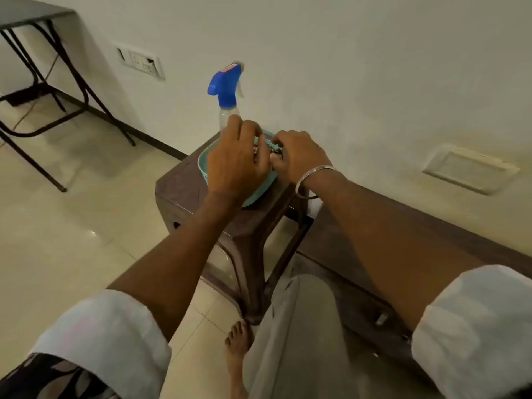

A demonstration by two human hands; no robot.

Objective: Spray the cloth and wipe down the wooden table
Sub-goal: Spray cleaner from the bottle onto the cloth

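Observation:
A teal basket (257, 196) sits on a dark brown stool (184, 194) against the wall. My left hand (236, 161) and my right hand (299, 156) meet over the basket. Their fingers pinch a dark patterned cloth (263, 151) that is mostly hidden between them. A clear spray bottle (226, 90) with a blue trigger head stands upright at the stool's far edge, just behind my left hand and untouched. The low wooden table (325, 243) runs along the wall to the right of the stool, partly hidden under my right forearm.
A black metal folding table (37, 12) stands at the far left, with cables on the floor beneath it. A socket plate (141, 61) is on the wall behind the stool. My bare foot (237, 341) rests on the pale tiles by a stool leg.

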